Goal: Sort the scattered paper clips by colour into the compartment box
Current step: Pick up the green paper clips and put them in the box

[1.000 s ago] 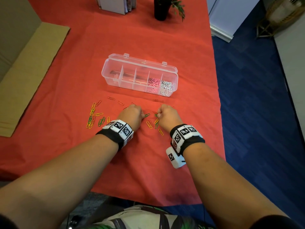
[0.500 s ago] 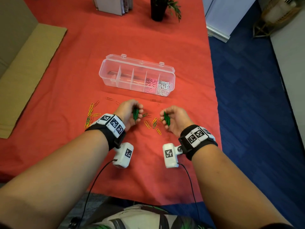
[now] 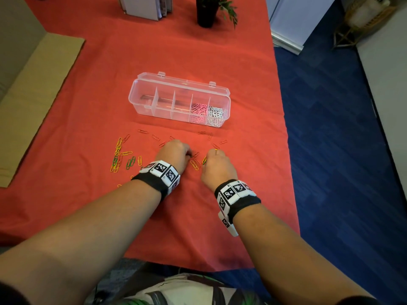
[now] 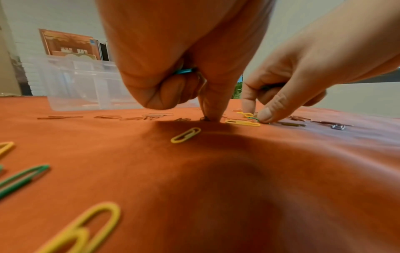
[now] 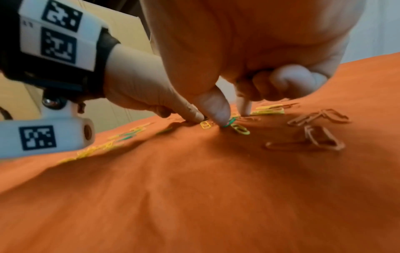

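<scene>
The clear compartment box [image 3: 141, 102] lies open on the red cloth; its two rightmost cells hold pink clips [image 3: 198, 110] and white clips [image 3: 217, 112]. My left hand [image 3: 186, 153] is knuckles-up in front of the box, curled round green clips [image 4: 186, 70], one fingertip [image 4: 213, 114] pressed to the cloth. My right hand [image 3: 208, 156] sits beside it with more green clips tucked in its curled fingers. Its thumb [image 5: 216, 109] and forefinger pinch at a green clip [image 5: 230, 122] lying among yellow ones [image 5: 240, 129].
Yellow and green clips [image 3: 123, 157] lie scattered left of my left hand, and red clips [image 3: 143, 131] are strung along the box's front. A cardboard sheet [image 3: 33, 102] covers the left edge. Books [image 3: 145, 7] and a potted plant [image 3: 207, 12] stand at the far end.
Half a second ago both hands were turned up, showing the green clips they held. Both have since rolled knuckles-up and dropped their fingertips onto the cloth between them.
</scene>
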A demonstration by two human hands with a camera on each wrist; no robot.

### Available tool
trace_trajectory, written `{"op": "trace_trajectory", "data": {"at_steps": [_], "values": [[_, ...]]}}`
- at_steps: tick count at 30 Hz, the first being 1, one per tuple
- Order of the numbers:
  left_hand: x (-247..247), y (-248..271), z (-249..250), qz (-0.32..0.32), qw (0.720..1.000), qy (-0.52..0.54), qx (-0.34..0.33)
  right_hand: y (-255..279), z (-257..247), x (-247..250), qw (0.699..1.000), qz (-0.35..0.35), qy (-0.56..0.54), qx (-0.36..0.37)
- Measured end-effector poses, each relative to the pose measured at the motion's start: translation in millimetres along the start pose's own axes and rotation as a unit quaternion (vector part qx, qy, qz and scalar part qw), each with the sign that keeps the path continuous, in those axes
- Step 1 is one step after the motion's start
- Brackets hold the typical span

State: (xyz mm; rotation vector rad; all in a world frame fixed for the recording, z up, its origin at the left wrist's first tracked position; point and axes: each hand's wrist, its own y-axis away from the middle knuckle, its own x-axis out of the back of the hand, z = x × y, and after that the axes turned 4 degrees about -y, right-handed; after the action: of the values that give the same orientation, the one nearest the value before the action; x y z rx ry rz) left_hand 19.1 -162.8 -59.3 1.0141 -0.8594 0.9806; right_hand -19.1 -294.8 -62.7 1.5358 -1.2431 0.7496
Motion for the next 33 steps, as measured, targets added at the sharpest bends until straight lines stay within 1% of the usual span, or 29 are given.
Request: {"op": "trace_trajectory", "data": {"at_steps": [3, 6, 9, 10, 11, 12, 13, 14, 15, 16, 17, 18, 20, 22, 23, 26, 28, 30, 32, 33], "values": [[-1, 3, -3, 0.004, 1.0, 0.017, 0.011, 0, 1, 0, 1.0, 0.0, 0.004, -0.006], [-1, 6, -4, -0.001, 0.999, 0.041, 0.022, -4, 6, 3, 0.999, -0.028, -0.025, -0.023], [6, 8, -5, 0.013, 0.987, 0.129, 0.091, -8, 14, 10, 0.998, -0.035, -0.048, -0.037], [7, 8, -6, -0.001, 0.978, 0.17, 0.118, -9, 17, 12, 0.997, -0.025, -0.06, -0.041], [10, 8, -8, -0.029, 0.963, 0.224, 0.145, -9, 19, 16, 0.996, -0.013, -0.071, -0.044], [11, 6, -11, -0.056, 0.943, 0.281, 0.167, -10, 21, 18, 0.996, -0.002, -0.078, -0.045], [15, 7, -12, -0.076, 0.907, 0.365, 0.196, -9, 22, 20, 0.996, 0.005, -0.079, -0.042], [19, 10, -12, -0.083, 0.861, 0.448, 0.226, -9, 23, 21, 0.997, 0.005, -0.076, -0.035], [22, 13, -13, -0.096, 0.81, 0.517, 0.259, -9, 22, 21, 0.998, 0.002, -0.066, -0.024], [25, 15, -14, -0.109, 0.762, 0.575, 0.279, -8, 22, 20, 0.999, -0.004, -0.052, -0.011], [27, 18, -13, -0.121, 0.727, 0.614, 0.283, -7, 20, 19, 0.999, -0.008, -0.033, 0.006], [29, 20, -13, -0.129, 0.705, 0.639, 0.28, -5, 18, 16, 1.0, -0.011, -0.008, 0.022], [32, 25, -14, -0.136, 0.684, 0.664, 0.269, -1, 13, 11, 0.998, -0.008, 0.048, 0.051], [32, 27, -14, -0.138, 0.676, 0.675, 0.262, 0, 7, 9, 0.994, -0.006, 0.093, 0.062], [31, 27, -14, -0.14, 0.676, 0.676, 0.259, -1, 5, 9, 0.993, -0.012, 0.104, 0.061], [31, 28, -14, -0.141, 0.676, 0.674, 0.261, -6, 3, 10, 0.993, -0.045, 0.104, 0.045], [33, 28, -14, -0.139, 0.68, 0.668, 0.268, -9, 3, 13, 0.995, -0.03, 0.089, 0.042], [35, 27, -16, -0.131, 0.682, 0.663, 0.279, -15, 3, 21, 0.999, -0.005, 0.03, 0.023], [39, 26, -17, -0.127, 0.682, 0.662, 0.282, -24, 3, 32, 0.995, -0.009, -0.091, -0.036], [42, 25, -16, -0.126, 0.679, 0.668, 0.277, -27, 4, 38, 0.985, -0.018, -0.158, -0.068]]}}
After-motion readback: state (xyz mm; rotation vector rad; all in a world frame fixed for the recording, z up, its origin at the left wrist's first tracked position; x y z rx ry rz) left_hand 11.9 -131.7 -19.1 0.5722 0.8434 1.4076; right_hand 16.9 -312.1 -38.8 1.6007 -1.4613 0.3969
